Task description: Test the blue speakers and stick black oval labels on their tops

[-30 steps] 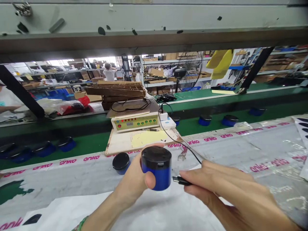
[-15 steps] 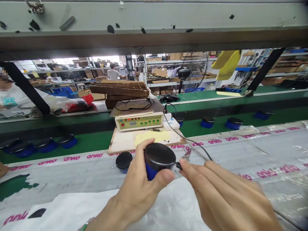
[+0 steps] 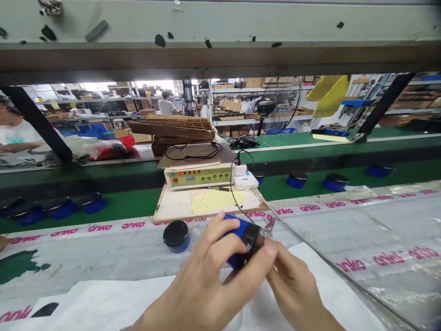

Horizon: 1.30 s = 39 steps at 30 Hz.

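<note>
A round blue device with a black face (image 3: 248,234) is tipped onto its side between my hands, smeared a little by motion. My left hand (image 3: 213,271) wraps its fingers over the blue side, and its thumb reaches across to the black end. At that end my right hand (image 3: 294,280) has its fingers closed against the rim, partly behind my left thumb. A thin black cable (image 3: 236,195) runs down behind the device; its end is hidden. Another blue device with a black top (image 3: 176,235) sits upright on the covered bench to the left.
A test box with buttons (image 3: 200,177) stands on a wooden board (image 3: 172,207) ahead. More blue devices (image 3: 61,208) lie on the green belt (image 3: 127,197), left and right. A rod (image 3: 330,262) slants along the right. A beam (image 3: 220,59) crosses above. A person (image 3: 17,128) is at far left.
The device has been turned from black face up onto its side. My right hand has come in to its end, and the cable now drops behind the device.
</note>
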{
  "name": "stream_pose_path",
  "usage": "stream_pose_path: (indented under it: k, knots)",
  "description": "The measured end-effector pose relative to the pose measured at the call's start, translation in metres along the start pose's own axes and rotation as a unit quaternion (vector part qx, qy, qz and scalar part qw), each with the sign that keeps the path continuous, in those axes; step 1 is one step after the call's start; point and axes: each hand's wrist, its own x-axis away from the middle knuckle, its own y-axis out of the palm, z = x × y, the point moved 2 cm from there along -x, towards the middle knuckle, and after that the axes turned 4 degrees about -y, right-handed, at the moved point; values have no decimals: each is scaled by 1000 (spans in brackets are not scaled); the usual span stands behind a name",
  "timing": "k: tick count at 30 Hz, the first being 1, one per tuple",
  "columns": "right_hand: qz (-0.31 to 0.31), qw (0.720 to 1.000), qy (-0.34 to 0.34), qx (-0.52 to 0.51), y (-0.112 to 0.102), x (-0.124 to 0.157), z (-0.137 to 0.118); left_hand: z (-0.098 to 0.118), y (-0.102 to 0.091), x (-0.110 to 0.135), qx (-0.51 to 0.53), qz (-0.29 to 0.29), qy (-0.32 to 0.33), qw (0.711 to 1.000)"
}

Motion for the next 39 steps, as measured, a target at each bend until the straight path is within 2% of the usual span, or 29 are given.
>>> stream_pose_path:
  k: [5,9,16,19,22,27,39]
  knots:
    - [4,999,-49,21,1,6,2,5,-3,-4,-7,-6,37,999]
    - [-14,997,-62,42,3,6,2,5,-5,-9,-36,-5,64,997]
    - [-39,992,-93,74,3,10,5,-1,-6,-7,3,-6,59,998]
    - [-6,989,-116,89,1,9,4,-4,-5,-4,15,-6,45,999]
    - [14,988,-125,85,1,9,2,-5,-5,-4,34,21,45,998]
    - [10,993,-112,46,3,12,2,-7,-6,-6,84,2,-2,996]
    - [10,990,-105,90,3,11,0,-11,-3,-5,120,-14,-38,992]
